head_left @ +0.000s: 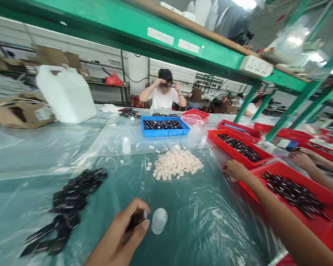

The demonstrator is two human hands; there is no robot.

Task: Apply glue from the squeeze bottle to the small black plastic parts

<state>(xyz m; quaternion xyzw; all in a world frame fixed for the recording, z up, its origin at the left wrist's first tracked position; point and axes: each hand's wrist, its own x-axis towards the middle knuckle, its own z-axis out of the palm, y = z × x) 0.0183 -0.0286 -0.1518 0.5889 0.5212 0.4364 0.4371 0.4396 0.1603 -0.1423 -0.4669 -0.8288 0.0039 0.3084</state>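
My left hand (pixel 122 236) is low in the middle, thumb and fingers pinched shut on a small black part (pixel 137 218). A small translucent white bottle (pixel 159 220) lies on the plastic sheet just right of it. A pile of black parts (pixel 72 199) spreads out to its left. My right hand (pixel 234 169) reaches out from the lower right, fingers curled down onto the sheet beside a heap of small white pieces (pixel 177 164). Whatever it holds is hidden. Its forearm passes over a red tray (pixel 330 229) of black parts.
Another red tray (pixel 215 137) and a blue tray (pixel 166 132) hold more black parts. A white jerrycan (pixel 65 92) and a cardboard box (pixel 19 111) stand far left. A second small bottle (pixel 125 145) stands mid-table. A co-worker's hands (pixel 303 159) work at right; a person (pixel 163 94) sits opposite. Green shelf posts (pixel 294 107) rise at right.
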